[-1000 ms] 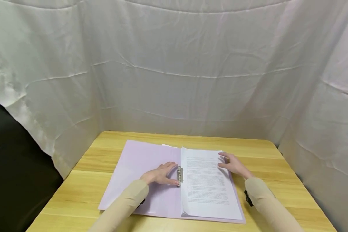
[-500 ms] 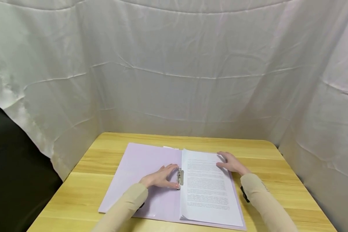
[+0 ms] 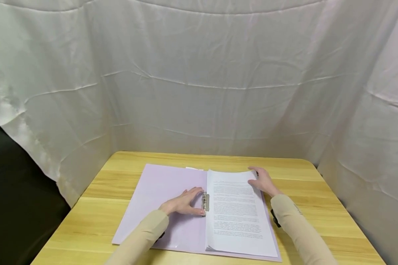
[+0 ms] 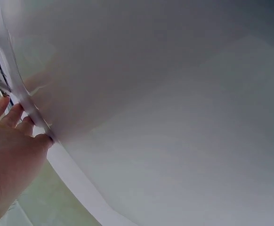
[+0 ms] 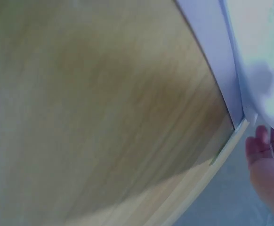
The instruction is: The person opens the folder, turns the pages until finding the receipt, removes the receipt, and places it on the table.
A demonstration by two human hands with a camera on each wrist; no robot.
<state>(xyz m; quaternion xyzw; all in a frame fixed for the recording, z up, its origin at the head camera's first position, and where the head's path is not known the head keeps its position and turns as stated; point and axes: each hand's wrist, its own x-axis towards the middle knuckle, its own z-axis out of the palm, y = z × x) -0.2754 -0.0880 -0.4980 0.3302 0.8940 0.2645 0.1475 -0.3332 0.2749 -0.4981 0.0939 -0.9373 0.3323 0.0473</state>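
A lilac folder [image 3: 172,180] lies opened out flat, with a stack of printed paper [image 3: 237,213] on its right side. A metal clip [image 3: 205,202] sits along the fold, at the stack's left edge. My left hand [image 3: 184,203] rests with fingers spread, fingertips and thumb touching the two ends of the clip; the left wrist view shows the fingers along the fold beside the clip. At the upper right corner of the paper, my right hand [image 3: 263,181] pinches the edge. In the right wrist view, the paper's corner [image 5: 264,89] bends up between thumb and fingers.
The wooden table [image 3: 318,206] carries the folder near its middle. A white slip [image 3: 194,168] pokes out behind the folder's top edge. Pale cloth [image 3: 219,81] hangs behind and at both sides, with a dark area [image 3: 16,191] at the left.
My right hand has moved slightly left and away from me, its fingers going past the paper's top edge, and the corner now lifts a little. My left hand stays on the clip.
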